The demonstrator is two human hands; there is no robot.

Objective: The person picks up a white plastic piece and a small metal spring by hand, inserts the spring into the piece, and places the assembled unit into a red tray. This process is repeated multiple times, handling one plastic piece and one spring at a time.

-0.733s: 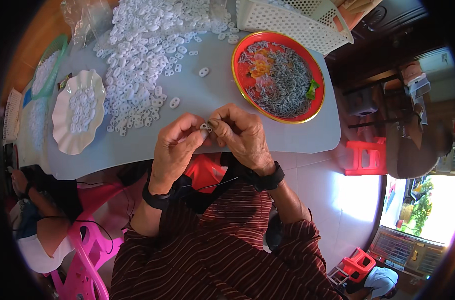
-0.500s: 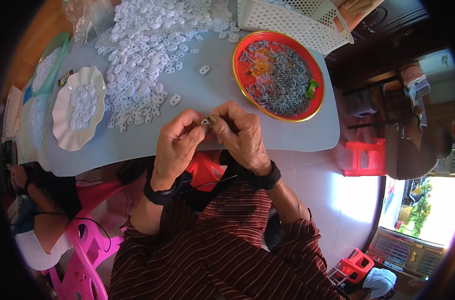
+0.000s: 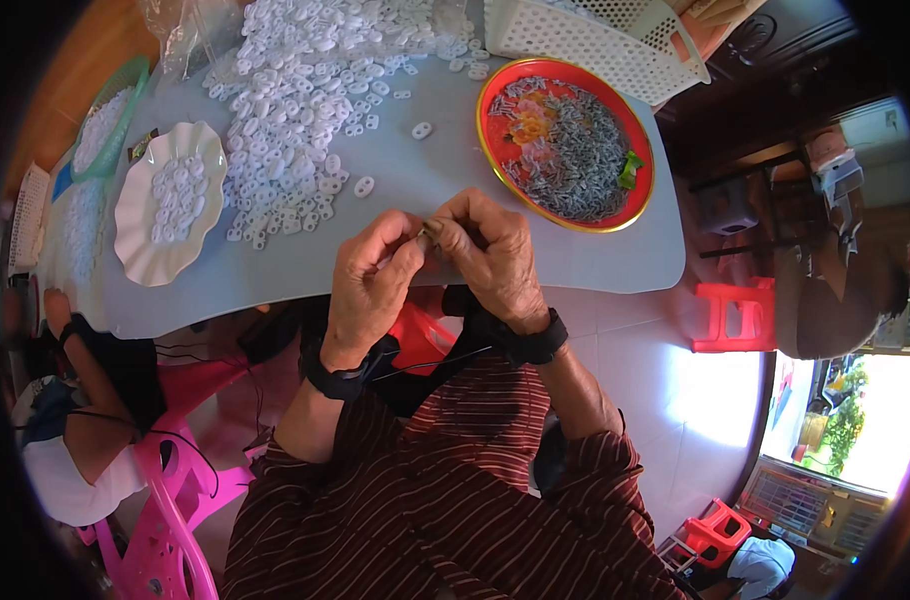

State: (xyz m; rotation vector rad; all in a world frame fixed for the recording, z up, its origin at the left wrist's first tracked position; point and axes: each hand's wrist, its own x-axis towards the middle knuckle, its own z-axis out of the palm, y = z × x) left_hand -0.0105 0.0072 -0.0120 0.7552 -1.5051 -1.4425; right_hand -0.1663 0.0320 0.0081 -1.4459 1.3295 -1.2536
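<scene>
Over the table's near edge, my left hand (image 3: 375,280) and my right hand (image 3: 491,262) meet fingertip to fingertip. In a pinch of the left thumb and forefinger is a small white plastic piece, now nearly all hidden. My right thumb and forefinger press together against it; what they hold is too small to make out. Beyond my hands lies a spread heap of white oval pieces with holes (image 3: 285,120). To the right, a round red tray (image 3: 490,140) with a gold rim bears many small grey screw-like parts (image 3: 585,150). A wavy-edged cream dish (image 3: 140,235) at left holds more white ovals.
The grey table (image 3: 585,265) carries a white perforated basket (image 3: 585,45) at the back and a green basket (image 3: 140,80) at far left. Two single ovals lie near the heap. Another person's arm (image 3: 90,370) and a pink chair (image 3: 170,490) are at left; a red stool (image 3: 735,315) stands right.
The view has shifted slightly, so table things sit a little further right and higher. My fingertips have closed over the white piece, which showed its holes before.
</scene>
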